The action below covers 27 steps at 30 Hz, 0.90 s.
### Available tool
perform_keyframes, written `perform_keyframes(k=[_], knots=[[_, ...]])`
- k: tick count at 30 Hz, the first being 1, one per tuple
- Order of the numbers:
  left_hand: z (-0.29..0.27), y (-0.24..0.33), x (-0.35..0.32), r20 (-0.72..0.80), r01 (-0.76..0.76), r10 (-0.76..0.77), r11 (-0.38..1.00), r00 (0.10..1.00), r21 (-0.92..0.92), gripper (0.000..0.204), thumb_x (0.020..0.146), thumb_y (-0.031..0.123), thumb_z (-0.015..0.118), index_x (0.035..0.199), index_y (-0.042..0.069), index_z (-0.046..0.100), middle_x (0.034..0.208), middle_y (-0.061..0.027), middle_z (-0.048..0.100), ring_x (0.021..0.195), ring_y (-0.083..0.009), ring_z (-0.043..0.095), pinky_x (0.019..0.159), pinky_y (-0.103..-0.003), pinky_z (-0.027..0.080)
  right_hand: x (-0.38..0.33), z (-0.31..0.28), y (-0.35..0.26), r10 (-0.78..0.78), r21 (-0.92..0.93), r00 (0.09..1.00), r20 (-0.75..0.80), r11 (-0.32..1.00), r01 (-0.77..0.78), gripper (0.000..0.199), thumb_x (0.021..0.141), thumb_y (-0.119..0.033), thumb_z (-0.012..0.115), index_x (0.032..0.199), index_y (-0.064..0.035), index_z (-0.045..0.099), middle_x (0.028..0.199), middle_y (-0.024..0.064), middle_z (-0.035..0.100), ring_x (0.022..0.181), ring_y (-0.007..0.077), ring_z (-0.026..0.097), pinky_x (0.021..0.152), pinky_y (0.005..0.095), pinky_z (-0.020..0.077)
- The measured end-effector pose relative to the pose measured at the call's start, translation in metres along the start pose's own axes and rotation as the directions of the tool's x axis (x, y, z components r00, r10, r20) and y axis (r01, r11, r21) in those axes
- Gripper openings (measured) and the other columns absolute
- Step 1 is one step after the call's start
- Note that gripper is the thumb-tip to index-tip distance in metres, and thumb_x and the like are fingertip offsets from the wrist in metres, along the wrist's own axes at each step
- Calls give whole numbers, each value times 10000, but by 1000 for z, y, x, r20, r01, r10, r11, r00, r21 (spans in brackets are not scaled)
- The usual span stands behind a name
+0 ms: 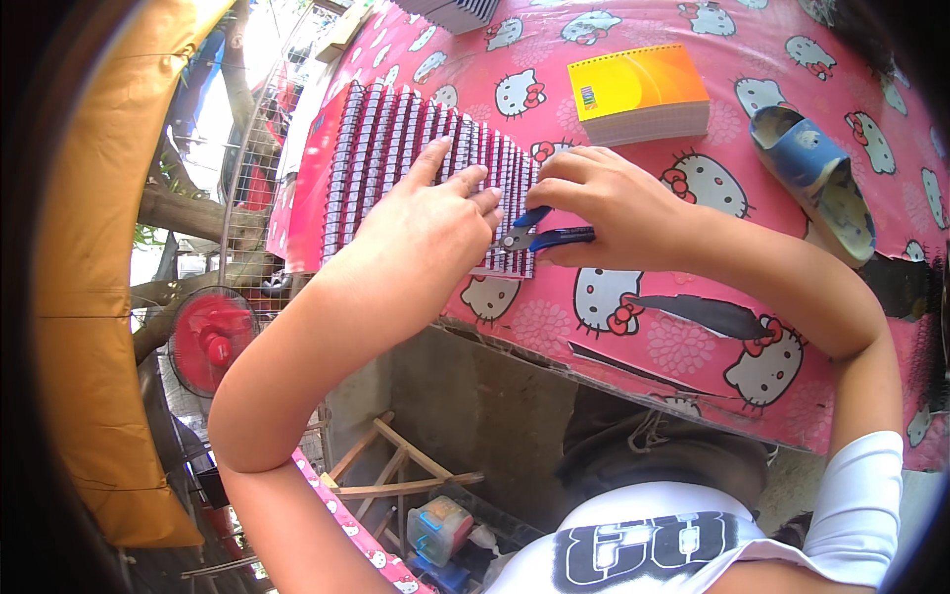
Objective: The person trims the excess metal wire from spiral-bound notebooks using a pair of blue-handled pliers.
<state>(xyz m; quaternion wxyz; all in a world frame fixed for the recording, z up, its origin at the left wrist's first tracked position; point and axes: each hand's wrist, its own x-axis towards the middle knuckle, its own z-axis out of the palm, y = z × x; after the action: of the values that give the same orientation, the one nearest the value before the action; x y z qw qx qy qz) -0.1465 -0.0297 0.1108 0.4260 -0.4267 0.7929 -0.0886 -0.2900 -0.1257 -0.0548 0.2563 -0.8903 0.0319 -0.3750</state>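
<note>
1. Blue-handled cutters (542, 236) are gripped in the right hand (604, 203), closed around the handles.
2. The left hand (430, 223) is laid flat, fingers spread, on rows of spiral bindings (396, 148) on the table (693, 337).
3. A yellow notepad (638, 91) is seen farther back.

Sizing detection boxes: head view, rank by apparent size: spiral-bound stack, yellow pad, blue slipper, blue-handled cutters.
1. spiral-bound stack
2. yellow pad and blue slipper: look alike, unranked; fisheye bends the rim.
3. blue-handled cutters, partly hidden by right hand.
</note>
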Motion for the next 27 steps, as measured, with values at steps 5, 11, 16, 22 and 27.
perform_keyframes(k=[5,11,16,22,27], knots=[[-5,0,1,71,16,-13,999,997,-39,560,707,-20,588,1265,25,576,1360,-82,541,1353,-227,400,1174,-473,185,4,0,-8,-40,-111,999,-26,993,37,443,683,-251,803,1039,-70,611,1038,113,590,995,288,582,843,406,456],[-1,0,1,26,0,0,1000,1000,-18,580,725,-10,599,1300,46,548,1388,-61,514,1361,-223,389,1166,-485,189,32,-28,-11,474,358,569,672,465,-810,526,774,-464,741,849,53,678,708,136,637,534,188,628,525,327,509],[6,3,5,15,-7,6,1000,1000,28,589,754,25,607,1334,76,521,1427,-38,480,1366,-218,384,1159,-500,186,19,-16,-10,385,307,774,503,757,-576,502,785,-448,729,957,19,657,797,156,646,748,251,664,666,367,529],[6,4,5,26,5,-7,999,1000,52,549,752,22,598,1297,69,560,1402,-49,509,1353,-210,406,1160,-498,186,-4,-1,-7,144,116,984,102,981,-155,394,716,-319,779,978,-69,624,935,112,592,916,313,600,764,418,493],[2,4,5,17,9,-9,1000,1000,22,552,748,21,602,1296,72,562,1398,-55,512,1346,-216,415,1157,-497,197,-1,4,-10,134,95,984,114,985,-145,422,755,-365,765,986,-41,625,903,140,600,861,287,631,713,416,505]])
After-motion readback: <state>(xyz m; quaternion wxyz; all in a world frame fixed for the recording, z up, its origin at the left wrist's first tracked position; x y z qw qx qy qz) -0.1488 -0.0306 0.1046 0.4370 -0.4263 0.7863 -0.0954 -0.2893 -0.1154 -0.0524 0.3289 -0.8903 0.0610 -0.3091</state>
